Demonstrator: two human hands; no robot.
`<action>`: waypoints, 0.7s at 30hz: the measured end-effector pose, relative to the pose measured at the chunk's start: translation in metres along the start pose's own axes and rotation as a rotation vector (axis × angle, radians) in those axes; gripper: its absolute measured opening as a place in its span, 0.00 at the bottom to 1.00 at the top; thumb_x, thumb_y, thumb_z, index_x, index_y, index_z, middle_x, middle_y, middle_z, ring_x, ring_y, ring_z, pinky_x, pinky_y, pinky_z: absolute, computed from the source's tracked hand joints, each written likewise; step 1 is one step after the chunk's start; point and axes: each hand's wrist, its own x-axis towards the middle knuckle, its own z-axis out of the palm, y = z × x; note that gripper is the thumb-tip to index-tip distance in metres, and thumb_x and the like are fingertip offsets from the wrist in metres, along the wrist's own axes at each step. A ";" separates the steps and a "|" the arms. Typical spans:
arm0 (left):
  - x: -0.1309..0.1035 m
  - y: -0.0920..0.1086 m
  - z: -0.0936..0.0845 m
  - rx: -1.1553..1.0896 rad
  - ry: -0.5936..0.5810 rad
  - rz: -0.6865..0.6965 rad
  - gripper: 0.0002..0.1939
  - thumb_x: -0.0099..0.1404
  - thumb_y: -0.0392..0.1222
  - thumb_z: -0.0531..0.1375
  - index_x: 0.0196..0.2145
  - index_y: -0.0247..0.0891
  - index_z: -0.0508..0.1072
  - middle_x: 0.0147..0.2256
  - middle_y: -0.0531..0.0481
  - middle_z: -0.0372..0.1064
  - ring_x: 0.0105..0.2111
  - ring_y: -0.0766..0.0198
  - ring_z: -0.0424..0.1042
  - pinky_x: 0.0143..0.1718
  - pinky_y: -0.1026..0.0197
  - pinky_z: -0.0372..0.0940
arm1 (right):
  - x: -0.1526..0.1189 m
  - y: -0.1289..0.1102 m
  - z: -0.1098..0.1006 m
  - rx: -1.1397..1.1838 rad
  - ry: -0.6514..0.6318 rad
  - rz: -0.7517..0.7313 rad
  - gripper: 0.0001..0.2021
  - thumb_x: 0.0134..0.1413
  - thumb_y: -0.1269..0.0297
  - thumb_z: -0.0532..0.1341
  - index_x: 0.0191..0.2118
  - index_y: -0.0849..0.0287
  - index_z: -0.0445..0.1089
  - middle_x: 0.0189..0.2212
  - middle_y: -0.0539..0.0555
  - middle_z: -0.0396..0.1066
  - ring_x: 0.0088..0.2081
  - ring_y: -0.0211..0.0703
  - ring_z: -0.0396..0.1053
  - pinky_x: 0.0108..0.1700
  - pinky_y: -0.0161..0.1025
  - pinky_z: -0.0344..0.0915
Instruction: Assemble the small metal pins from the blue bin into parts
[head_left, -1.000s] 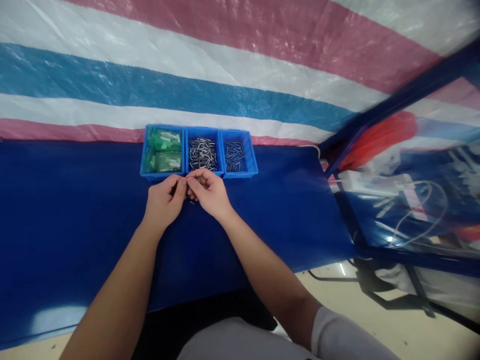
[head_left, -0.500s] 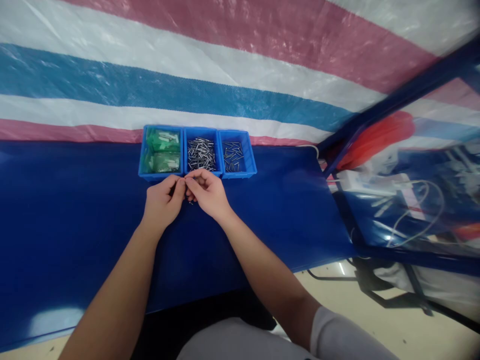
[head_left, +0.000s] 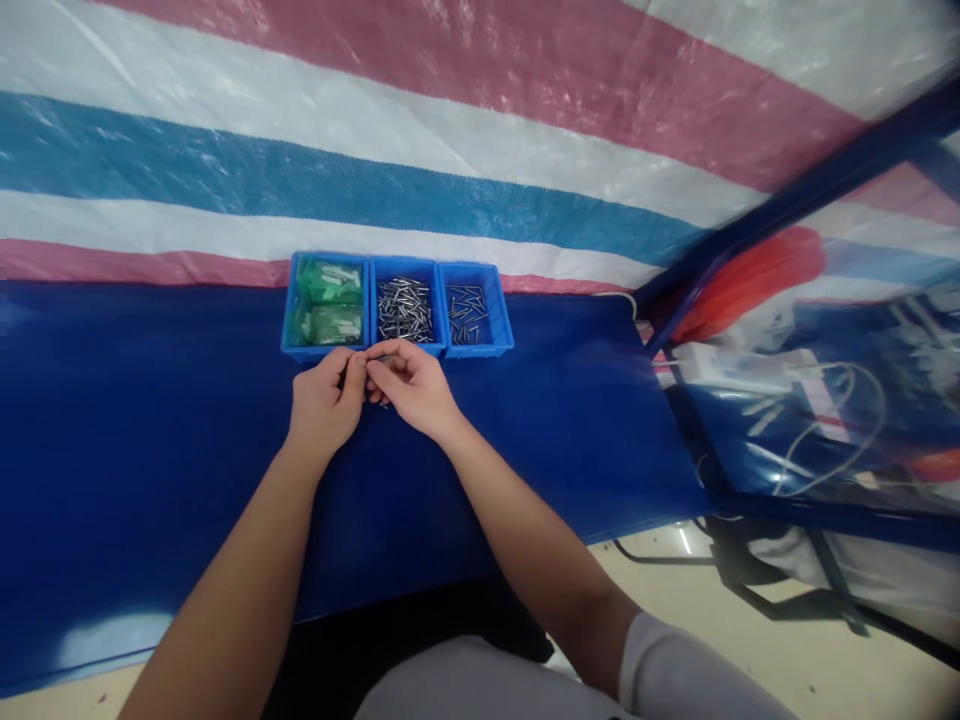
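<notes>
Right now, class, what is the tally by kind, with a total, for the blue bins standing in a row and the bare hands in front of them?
Blue bins: 3
Hands (left hand, right hand): 2
Total: 5

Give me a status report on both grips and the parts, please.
Left grip and right grip together, anything held too small to identify. Slim metal pieces heaped in middle blue bin. Bin close beyond both grips.

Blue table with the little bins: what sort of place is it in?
Probably a workshop: blue bins, two with small metal pieces, stand on the blue table, with a striped sheet behind.
</notes>
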 end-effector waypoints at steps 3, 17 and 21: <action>0.000 0.000 0.001 0.024 0.101 -0.016 0.15 0.73 0.47 0.54 0.33 0.38 0.74 0.23 0.54 0.70 0.23 0.70 0.68 0.28 0.65 0.60 | -0.004 -0.002 0.001 -0.149 -0.024 -0.054 0.12 0.60 0.62 0.62 0.48 0.57 0.69 0.28 0.46 0.71 0.27 0.33 0.69 0.33 0.33 0.69; -0.007 -0.003 0.001 0.091 0.374 -0.074 0.15 0.74 0.47 0.53 0.34 0.37 0.73 0.26 0.53 0.69 0.27 0.67 0.69 0.32 0.63 0.60 | -0.011 -0.013 0.001 -0.713 -0.415 -0.282 0.06 0.53 0.68 0.69 0.37 0.61 0.72 0.39 0.53 0.74 0.43 0.42 0.69 0.50 0.41 0.67; -0.007 -0.006 0.000 0.077 0.388 -0.088 0.16 0.75 0.48 0.52 0.34 0.38 0.73 0.27 0.53 0.69 0.27 0.68 0.69 0.33 0.62 0.62 | -0.012 -0.009 0.006 -0.864 -0.512 -0.340 0.04 0.57 0.68 0.68 0.37 0.61 0.75 0.41 0.56 0.75 0.44 0.45 0.67 0.53 0.45 0.65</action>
